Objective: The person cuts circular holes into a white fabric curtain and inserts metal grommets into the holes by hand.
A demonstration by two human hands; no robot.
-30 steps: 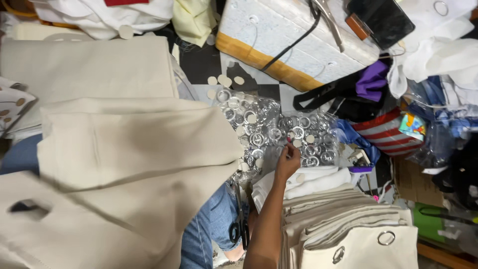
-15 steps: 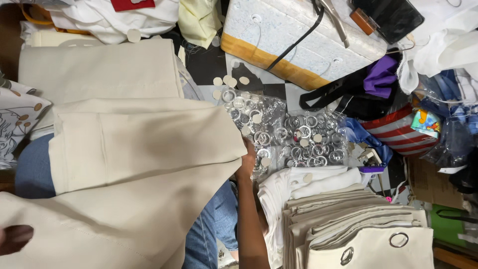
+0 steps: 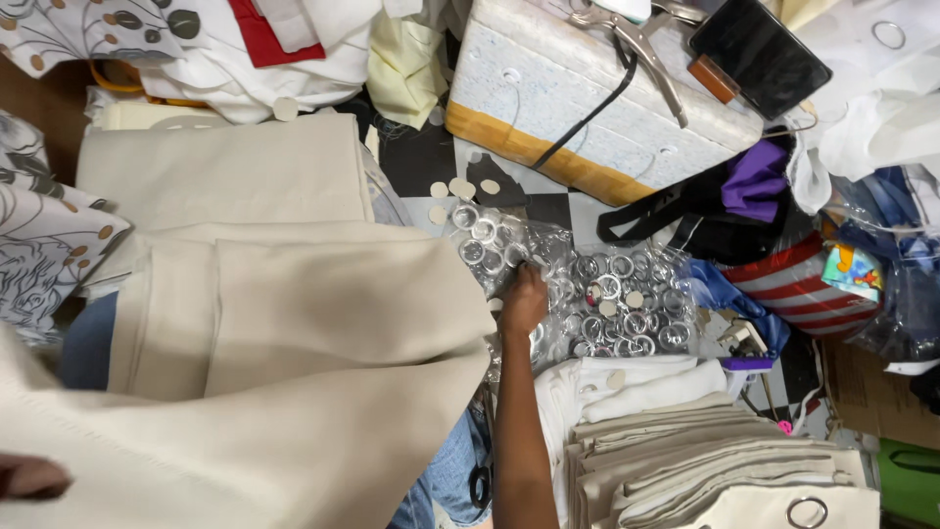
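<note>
Reaching into the clear bag of metal rings (image 3: 597,294), the right hand (image 3: 524,299) pinches 1 ring; the left hand (image 3: 31,477), near left, grips cream cloth (image 3: 294,372).

The right hand (image 3: 524,299) rests on a clear plastic bag of metal rings (image 3: 587,289) at the centre. Cream fabric (image 3: 294,333) spreads toward nine o'clock, where the left hand (image 3: 29,477) touches its lower edge. A foam block (image 3: 578,108) lies at one o'clock, and folded curtains (image 3: 705,460) are stacked at five o'clock.
</note>
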